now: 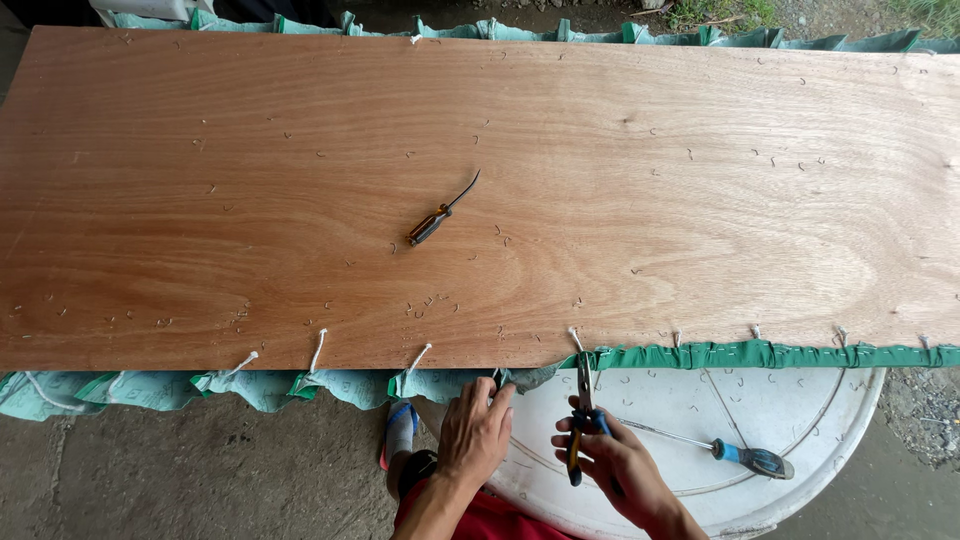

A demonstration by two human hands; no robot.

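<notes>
Two hands were busy at the near edge of the big wooden board (480, 200). Your left hand (476, 432) was pinching the loose green cloth (440, 384) just under the board's edge, fingers closed on it. Your right hand (612, 462) was wrapped around the handles of the pliers (584, 400), and their nose pointed up at the spot where the cloth met the wood. I could not tell if the nose was biting a staple yet.

It looked like you were in the middle of pulling staples out, one by one. To your left the cloth hung free; to your right it was folded tight on the edge, so more was left to do. I think the next pull needed a firm grip on the staple and a straight tug, so the cloth would not rip.

Under your hands sat a white round tub (800, 420) with a blue-handled screwdriver (738, 456) lying on it. Farther off, in the middle of the board, lay a brown-handled tool (436, 217) with a bent tip, and little staples were scattered all over.
</notes>
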